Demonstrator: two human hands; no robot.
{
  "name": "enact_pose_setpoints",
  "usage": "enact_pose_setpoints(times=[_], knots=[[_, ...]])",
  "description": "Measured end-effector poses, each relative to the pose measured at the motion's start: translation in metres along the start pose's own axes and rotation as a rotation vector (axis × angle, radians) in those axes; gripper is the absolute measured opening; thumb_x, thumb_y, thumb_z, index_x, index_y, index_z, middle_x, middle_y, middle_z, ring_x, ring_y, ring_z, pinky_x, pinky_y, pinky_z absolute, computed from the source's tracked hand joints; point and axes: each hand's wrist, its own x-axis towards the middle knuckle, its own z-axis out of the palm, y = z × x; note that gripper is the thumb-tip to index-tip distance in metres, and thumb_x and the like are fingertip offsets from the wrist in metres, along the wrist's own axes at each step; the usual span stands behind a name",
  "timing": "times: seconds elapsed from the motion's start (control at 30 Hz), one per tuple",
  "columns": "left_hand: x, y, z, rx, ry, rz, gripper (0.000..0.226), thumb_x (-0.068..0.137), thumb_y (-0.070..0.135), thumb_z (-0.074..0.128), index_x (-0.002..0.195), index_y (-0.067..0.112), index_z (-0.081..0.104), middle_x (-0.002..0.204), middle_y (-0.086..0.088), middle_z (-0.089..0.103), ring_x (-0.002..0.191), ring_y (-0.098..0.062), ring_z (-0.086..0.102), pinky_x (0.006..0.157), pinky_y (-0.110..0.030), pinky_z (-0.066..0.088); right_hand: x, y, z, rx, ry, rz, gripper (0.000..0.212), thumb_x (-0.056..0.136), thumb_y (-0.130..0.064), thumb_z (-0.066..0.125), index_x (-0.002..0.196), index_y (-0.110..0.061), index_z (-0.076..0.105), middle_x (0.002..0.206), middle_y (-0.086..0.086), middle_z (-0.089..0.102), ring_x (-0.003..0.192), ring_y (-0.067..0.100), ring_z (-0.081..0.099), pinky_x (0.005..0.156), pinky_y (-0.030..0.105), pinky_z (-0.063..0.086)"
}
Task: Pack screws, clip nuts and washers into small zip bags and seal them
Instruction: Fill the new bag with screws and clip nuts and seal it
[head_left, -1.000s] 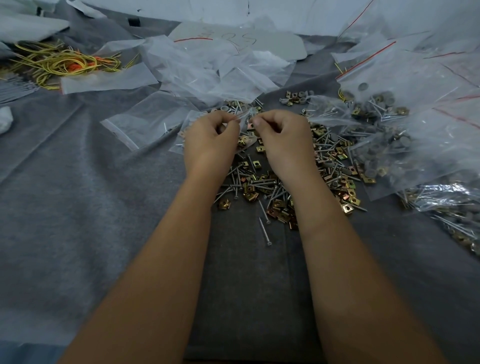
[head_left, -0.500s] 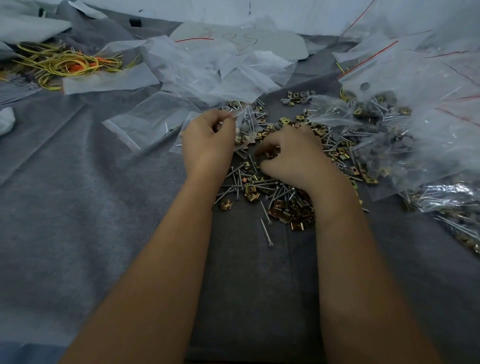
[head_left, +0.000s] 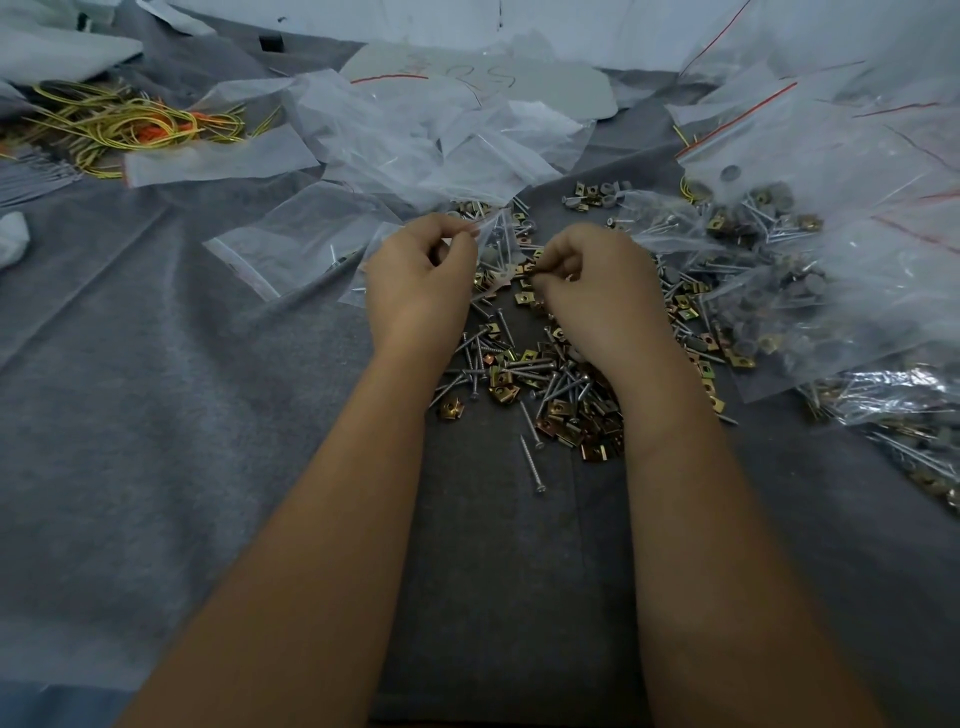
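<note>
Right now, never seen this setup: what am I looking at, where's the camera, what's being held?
There is no machine here. The one picture comes from a camera worn on a person's head, looking down at their two bare arms over a grey cloth.

The left hand pinches the mouth of a small clear bag that already has screws inside. The right hand pinches a small part, probably a clip nut, just beside the bag.

Between and under the hands lies a loose pile of screws and brass-coloured clip nuts. Empty bags lie behind, filled bags to the right, and yellow wire at far left.
</note>
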Motion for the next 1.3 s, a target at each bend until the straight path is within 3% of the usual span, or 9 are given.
enact_pose_setpoints(times=[0.17,0.33,0.4,0.47,0.57,0.67,0.8,0.97,1.3], knots=[[-0.003,0.003,-0.001,-0.013,-0.047,0.048,0.022,0.091,0.019,0.056,0.084,0.036,0.068,0.065,0.001,0.058,0.050,-0.002,0.043,0.053,-0.024,0.038,0.001,-0.005,0.004,0.232,0.150,-0.112,0.011,0.085,-0.018,0.070,0.090,-0.028,0.072,0.085,-0.016,0.062,0.078,-0.002,0.056,0.069,0.011,0.042],[-0.003,0.010,-0.009,-0.138,-0.078,0.066,0.020,0.086,0.014,0.057,0.082,0.027,0.072,0.080,-0.024,0.067,0.069,-0.018,0.057,0.065,-0.045,0.053,-0.001,-0.001,0.009,0.033,0.032,-0.242,0.049,0.079,0.009,0.050,0.107,-0.024,0.072,0.130,0.002,0.048,0.124,0.019,0.039,0.101,0.024,0.033],[-0.001,0.015,-0.015,-0.264,-0.095,0.081,0.017,0.081,0.014,0.059,0.078,0.021,0.074,0.076,-0.014,0.071,0.075,-0.021,0.063,0.072,-0.044,0.055,-0.001,0.000,0.008,0.018,0.005,-0.254,0.033,0.082,-0.001,0.061,0.102,-0.026,0.071,0.135,-0.001,0.046,0.128,0.019,0.036,0.105,0.027,0.030],[0.001,0.017,-0.020,-0.391,-0.137,0.104,0.018,0.081,0.016,0.058,0.077,0.014,0.075,0.078,0.000,0.074,0.080,-0.017,0.068,0.073,-0.037,0.057,0.000,-0.002,0.007,0.129,0.031,-0.252,0.012,0.082,-0.014,0.072,0.087,-0.025,0.068,0.127,-0.004,0.055,0.122,0.012,0.045,0.103,0.023,0.034],[0.003,0.017,-0.026,-0.417,-0.246,0.134,0.025,0.086,0.035,0.061,0.103,0.022,0.073,0.091,0.012,0.073,0.093,-0.010,0.068,0.077,-0.025,0.054,-0.001,-0.006,0.005,0.369,0.131,-0.168,0.017,0.082,-0.020,0.074,0.076,-0.024,0.059,0.091,-0.012,0.063,0.085,-0.005,0.055,0.076,0.005,0.038],[0.003,0.014,-0.023,-0.359,-0.335,0.115,0.031,0.090,0.028,0.064,0.118,0.015,0.066,0.105,0.002,0.072,0.098,-0.011,0.069,0.081,-0.022,0.054,-0.001,-0.006,0.003,0.558,0.219,-0.087,0.022,0.082,-0.021,0.075,0.072,-0.027,0.056,0.069,-0.015,0.057,0.067,0.000,0.054,0.062,0.015,0.045],[0.002,0.012,-0.018,-0.359,-0.201,0.094,0.018,0.098,0.016,0.056,0.093,0.016,0.074,0.081,-0.003,0.067,0.079,-0.019,0.061,0.076,-0.032,0.051,0.000,-0.006,0.002,0.753,0.201,-0.034,0.023,0.081,-0.014,0.075,0.091,-0.032,0.065,0.081,-0.005,0.067,0.075,0.006,0.064,0.063,0.019,0.052],[0.004,0.014,-0.023,-0.529,-0.135,0.057,0.019,0.100,0.020,0.053,0.097,0.022,0.072,0.068,0.007,0.067,0.066,-0.007,0.064,0.060,-0.020,0.051,0.004,-0.001,0.000,1.047,0.134,0.058,0.010,0.085,-0.006,0.070,0.090,-0.015,0.070,0.069,-0.005,0.069,0.067,0.007,0.064,0.066,0.022,0.053],[0.007,0.011,-0.019,-0.544,-0.006,0.028,0.013,0.091,0.013,0.069,0.080,0.020,0.073,0.067,0.005,0.063,0.067,-0.010,0.053,0.066,-0.025,0.048,0.002,0.000,0.000,0.900,0.178,0.050,0.012,0.087,-0.006,0.068,0.083,-0.017,0.070,0.071,-0.005,0.068,0.071,0.008,0.063,0.069,0.020,0.053]])
